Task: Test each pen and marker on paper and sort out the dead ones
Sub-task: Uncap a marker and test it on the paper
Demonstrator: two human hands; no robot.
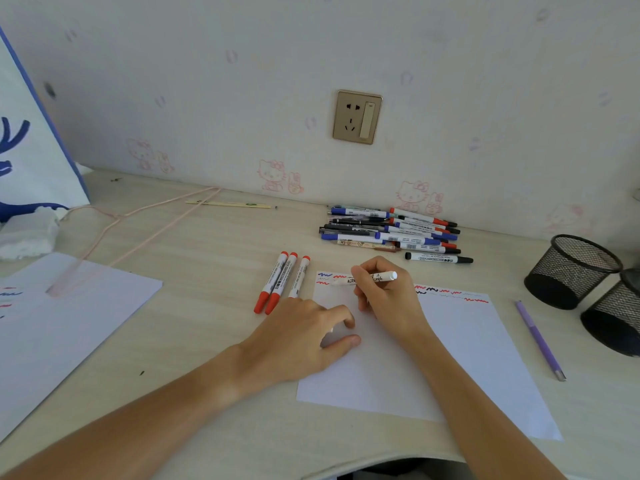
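Observation:
A white sheet of paper lies on the desk with short red, blue and black squiggles along its top edge. My right hand grips a white acrylic marker lying nearly flat over the sheet's top left part. My left hand rests on the paper's left edge with fingers loosely spread. Three red-capped markers lie side by side just left of the sheet. A pile of several markers and pens sits by the wall behind the paper. One black-capped marker lies at the pile's front.
A purple pen lies right of the sheet. Two black mesh pen cups stand at the far right. Another scribbled sheet lies at the left under a pink hanger. A bag and tissue stand at the back left.

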